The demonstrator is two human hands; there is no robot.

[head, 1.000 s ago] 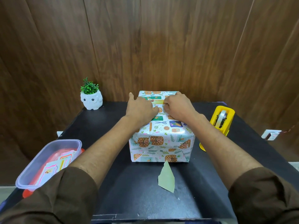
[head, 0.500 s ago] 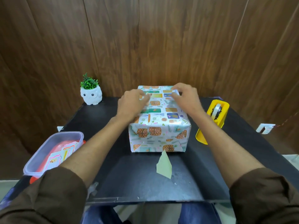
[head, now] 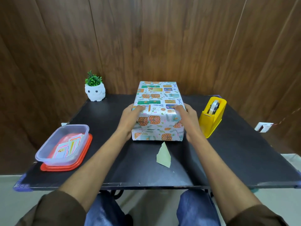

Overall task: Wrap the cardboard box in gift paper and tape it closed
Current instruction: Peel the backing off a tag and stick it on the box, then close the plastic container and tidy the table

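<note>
Slid nearer, left grip [head: 130, 117] and right grip [head: 189, 119] clasp wrapped box [head: 158, 97] between them.

My left hand [head: 130, 116] and right hand [head: 189, 115] cover the side faces of the wrapped box [head: 157, 111] — most of their fingers lie out of sight there. Whether its seams are taped, I cannot tell. Cards [head: 68, 148] in the left container [head: 48, 150] — print too small to read.
</note>
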